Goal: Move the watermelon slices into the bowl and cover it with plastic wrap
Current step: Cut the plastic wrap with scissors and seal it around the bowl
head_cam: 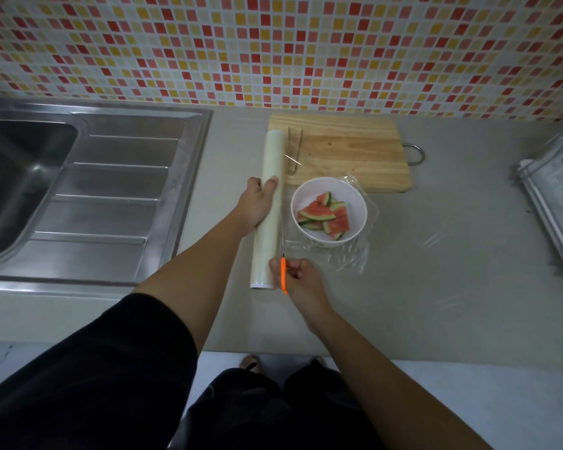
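A white bowl (329, 190) holds several watermelon slices (325, 216) on the grey counter. A sheet of clear plastic wrap (355, 254) is drawn from the roll over the bowl and lies loose on the counter to its right. The long roll of plastic wrap (268, 209) lies left of the bowl, running front to back. My left hand (257, 203) grips the roll at its middle. My right hand (301, 280) holds orange-handled scissors (283, 274) at the roll's near end, blades pointing along the edge of the sheet.
A wooden cutting board (348, 151) lies behind the bowl with metal tongs (294, 151) on its left edge. A steel sink and drainboard (111, 196) fill the left. A dish rack wrapped in plastic (559, 190) stands at the right edge. The tiled wall runs behind.
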